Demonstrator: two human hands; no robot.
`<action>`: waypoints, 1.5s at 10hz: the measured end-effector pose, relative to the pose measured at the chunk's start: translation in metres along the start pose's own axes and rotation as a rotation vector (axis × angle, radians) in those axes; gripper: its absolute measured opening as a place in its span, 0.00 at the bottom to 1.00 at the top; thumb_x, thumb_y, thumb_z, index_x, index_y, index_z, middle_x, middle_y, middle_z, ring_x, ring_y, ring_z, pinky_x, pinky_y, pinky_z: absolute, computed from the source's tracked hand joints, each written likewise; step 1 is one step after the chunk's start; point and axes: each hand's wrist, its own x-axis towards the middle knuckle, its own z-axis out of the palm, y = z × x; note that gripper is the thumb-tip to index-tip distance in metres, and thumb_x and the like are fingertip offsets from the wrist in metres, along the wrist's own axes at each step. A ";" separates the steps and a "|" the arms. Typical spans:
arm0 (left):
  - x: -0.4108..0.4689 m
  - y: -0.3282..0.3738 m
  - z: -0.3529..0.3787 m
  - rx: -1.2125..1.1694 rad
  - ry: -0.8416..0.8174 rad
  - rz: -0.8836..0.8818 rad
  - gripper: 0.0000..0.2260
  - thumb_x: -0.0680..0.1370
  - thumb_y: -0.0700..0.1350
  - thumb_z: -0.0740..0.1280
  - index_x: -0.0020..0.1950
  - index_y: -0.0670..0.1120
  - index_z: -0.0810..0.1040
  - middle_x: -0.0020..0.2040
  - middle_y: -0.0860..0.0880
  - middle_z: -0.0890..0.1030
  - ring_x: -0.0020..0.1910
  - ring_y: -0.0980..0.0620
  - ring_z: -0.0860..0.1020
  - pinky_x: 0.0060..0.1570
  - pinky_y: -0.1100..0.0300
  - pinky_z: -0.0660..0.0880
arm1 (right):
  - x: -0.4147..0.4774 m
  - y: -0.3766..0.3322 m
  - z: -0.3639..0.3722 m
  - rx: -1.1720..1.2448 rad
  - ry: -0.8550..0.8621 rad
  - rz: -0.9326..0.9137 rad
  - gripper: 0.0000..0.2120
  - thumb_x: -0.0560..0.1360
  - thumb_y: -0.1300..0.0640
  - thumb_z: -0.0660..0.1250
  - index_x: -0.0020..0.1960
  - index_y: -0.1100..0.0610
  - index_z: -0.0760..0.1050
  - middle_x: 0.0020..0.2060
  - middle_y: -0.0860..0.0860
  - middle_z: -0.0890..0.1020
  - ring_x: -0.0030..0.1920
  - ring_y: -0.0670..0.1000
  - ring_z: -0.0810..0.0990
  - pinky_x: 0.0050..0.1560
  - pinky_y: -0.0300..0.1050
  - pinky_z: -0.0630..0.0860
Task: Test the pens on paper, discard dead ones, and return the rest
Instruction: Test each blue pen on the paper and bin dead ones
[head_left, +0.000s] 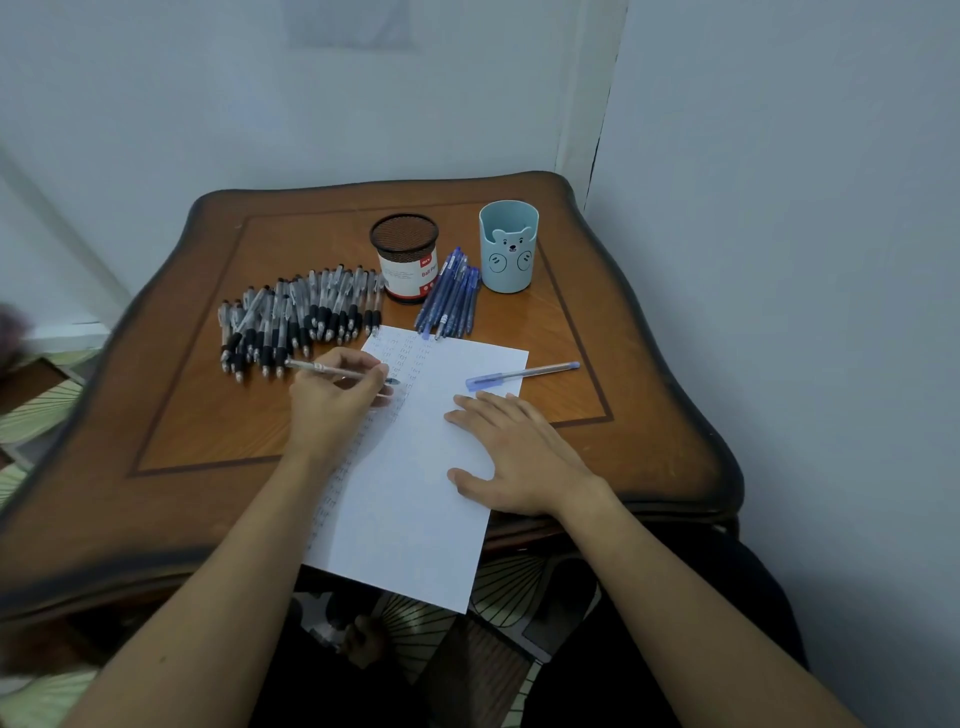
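Note:
A white sheet of paper (410, 499) lies on the wooden table (208, 415), with rows of small test scribbles on its left and upper part. My left hand (332, 400) grips a clear pen (317, 368), its tip touching the paper near the upper left. My right hand (511, 452) rests flat on the paper's right edge with straight fingers. A pile of several black-grip clear pens (298, 317) lies at the left. Several blue pens (451, 296) lie in a bundle above the paper. One capped blue pen (519, 374) lies across the paper's top right corner.
A black mesh pen cup (404, 260) with a white and red label stands behind the paper. A light blue bear-face cup (508, 247) stands to its right. Walls close in behind and on the right. The paper overhangs the table's near edge.

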 end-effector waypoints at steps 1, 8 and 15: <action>0.000 -0.003 0.001 0.171 0.087 0.108 0.07 0.76 0.32 0.68 0.43 0.42 0.81 0.34 0.44 0.82 0.28 0.55 0.80 0.28 0.61 0.78 | 0.000 0.000 0.000 0.004 0.002 0.000 0.32 0.78 0.37 0.60 0.78 0.48 0.60 0.79 0.45 0.58 0.79 0.47 0.51 0.79 0.51 0.44; -0.002 -0.007 0.001 0.337 0.047 0.209 0.08 0.73 0.28 0.62 0.35 0.37 0.71 0.28 0.38 0.72 0.26 0.57 0.67 0.28 0.68 0.63 | 0.001 0.000 0.000 -0.006 0.002 0.006 0.32 0.78 0.37 0.60 0.78 0.48 0.60 0.79 0.46 0.58 0.79 0.47 0.51 0.79 0.50 0.43; -0.001 -0.010 0.002 0.331 -0.026 0.217 0.07 0.71 0.35 0.62 0.33 0.41 0.69 0.25 0.51 0.71 0.27 0.56 0.67 0.28 0.66 0.61 | 0.001 0.000 0.002 -0.010 0.019 0.004 0.32 0.78 0.37 0.61 0.78 0.48 0.61 0.79 0.45 0.59 0.79 0.47 0.52 0.78 0.48 0.43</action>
